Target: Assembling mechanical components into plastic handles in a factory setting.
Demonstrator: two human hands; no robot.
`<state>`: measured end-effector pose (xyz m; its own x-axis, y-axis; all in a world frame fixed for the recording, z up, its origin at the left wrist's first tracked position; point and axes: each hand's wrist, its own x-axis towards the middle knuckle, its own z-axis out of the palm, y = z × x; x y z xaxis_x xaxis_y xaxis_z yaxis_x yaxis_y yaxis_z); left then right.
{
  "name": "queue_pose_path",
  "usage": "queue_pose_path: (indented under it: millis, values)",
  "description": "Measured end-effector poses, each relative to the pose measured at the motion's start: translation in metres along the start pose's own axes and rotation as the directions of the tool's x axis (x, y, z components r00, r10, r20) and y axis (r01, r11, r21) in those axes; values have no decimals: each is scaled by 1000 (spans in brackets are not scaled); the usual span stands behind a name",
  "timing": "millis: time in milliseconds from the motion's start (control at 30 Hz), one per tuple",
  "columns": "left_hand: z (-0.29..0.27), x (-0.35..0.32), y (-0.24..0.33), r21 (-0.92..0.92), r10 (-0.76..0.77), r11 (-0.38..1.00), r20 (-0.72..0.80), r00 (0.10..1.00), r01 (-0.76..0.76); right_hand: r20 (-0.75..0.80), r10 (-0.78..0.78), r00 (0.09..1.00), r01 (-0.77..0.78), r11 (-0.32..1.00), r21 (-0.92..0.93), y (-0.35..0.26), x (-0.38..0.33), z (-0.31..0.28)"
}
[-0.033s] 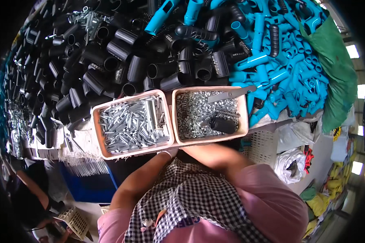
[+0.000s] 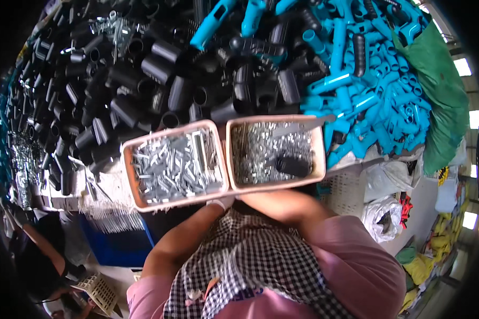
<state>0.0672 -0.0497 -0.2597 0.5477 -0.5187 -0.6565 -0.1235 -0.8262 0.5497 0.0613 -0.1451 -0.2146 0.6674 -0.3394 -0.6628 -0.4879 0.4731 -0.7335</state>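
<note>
Both my forearms reach in under the front edge of the two trays and meet near the middle. Of my left hand only a pale patch by the wrist shows; its fingers are hidden below the tray edge. My right forearm ends at the same spot, and that hand is out of sight. Just above them, the left tray holds many silvery metal pins. The right tray is filled with small shiny metal pieces. A tool with a flat grey blade and a black handle lies in it.
Black plastic tubes are heaped behind the trays, with turquoise tool bodies to the right. A green cloth hangs at the right edge. Below left stand a blue bin and, farther left, another person.
</note>
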Motion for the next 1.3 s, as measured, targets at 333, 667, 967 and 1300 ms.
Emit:
queue_pose_path:
  millis: [333,667,967,1300]
  values:
    - [10,-28,9,-100,56,992,-212,976,-79,77,14,997,-7,995,-95,11,-15,2]
    - [13,3,-1,197,170,966,20,985,-170,241,-14,970,63,979,-195,0,-11,2]
    - [6,8,-3,148,163,978,-105,981,-146,345,29,938,71,959,-276,-16,-2,1]
    - [43,14,-31,116,194,975,-34,980,-189,523,109,845,110,922,-371,-15,-22,8]
